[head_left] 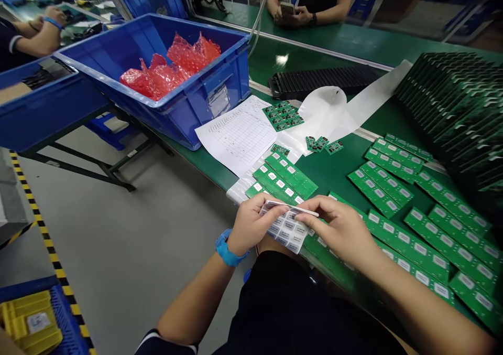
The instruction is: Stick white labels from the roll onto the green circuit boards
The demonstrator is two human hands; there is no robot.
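Note:
My left hand (251, 225) and my right hand (338, 228) both pinch a white label sheet (288, 230) printed with several small stickers, held at the near edge of the green table (334, 171). The left wrist wears a blue band (225, 248). Just beyond the sheet lie green circuit board strips (285, 176) carrying white labels. More labelled strips (416, 224) spread in rows to the right of my right hand. Small loose boards (322, 144) lie further back.
A blue bin (188, 108) holding red bubble wrap (168, 69) stands at the left, a printed form (239, 135) beside it. Stacked dark boards (456, 103) fill the right. A black tray (318, 79) lies behind. Another person's hands (293, 14) hold a phone across the table.

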